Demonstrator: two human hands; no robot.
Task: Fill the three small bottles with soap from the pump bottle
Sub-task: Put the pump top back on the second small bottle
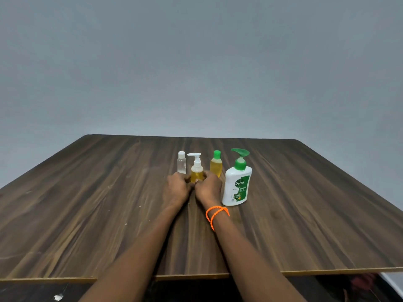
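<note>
Three small bottles stand in a row on the wooden table [87, 203]. The left one [181, 163] is clear with a white cap and looks empty. The middle one [197, 168] has a white pump top and holds yellow soap. The right one [216, 164] has a green cap and is full of yellow soap. My left hand [177, 189] and my right hand [208, 189] hold the base of the middle bottle from both sides, hiding its lower part. The white pump bottle [237, 182] with a green pump stands just right of my right hand.
An orange beaded band [216, 214] circles my right wrist. The table's near edge [192, 276] runs below my forearms. A grey wall rises behind the table.
</note>
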